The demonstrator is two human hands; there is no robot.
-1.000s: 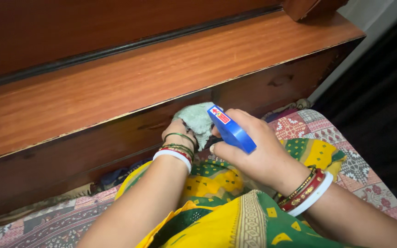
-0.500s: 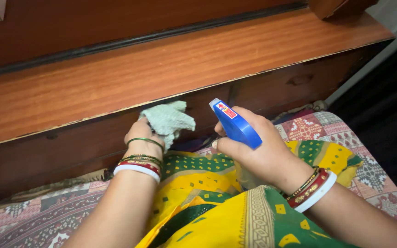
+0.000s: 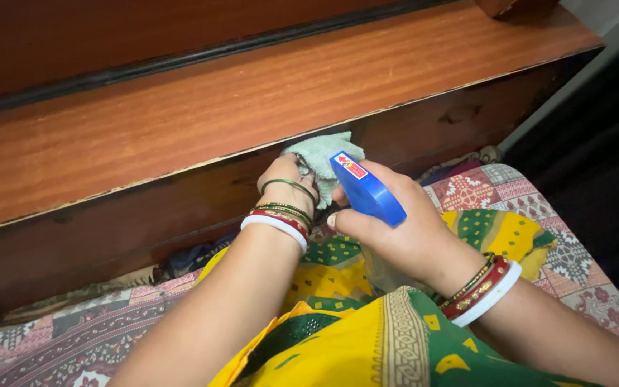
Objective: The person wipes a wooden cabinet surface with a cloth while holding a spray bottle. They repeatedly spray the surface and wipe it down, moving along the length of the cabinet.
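The left hand (image 3: 286, 180) covers the lower part of the green cloth (image 3: 322, 155), so its grip on it cannot be made out. Below the right hand (image 3: 395, 236), the spray bottle (image 3: 364, 190) shows only its blue head; the body is hidden. Both forearms are cut off by the lower edge.

Reddish wooden ledge (image 3: 252, 93), patchwork quilt (image 3: 73, 344)

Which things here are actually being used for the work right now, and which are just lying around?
In use:
- green cloth, gripped by the left hand against the wooden front panel
- blue spray bottle, held in the right hand

Lying about:
- patterned bedspread
- dark fabric under the panel
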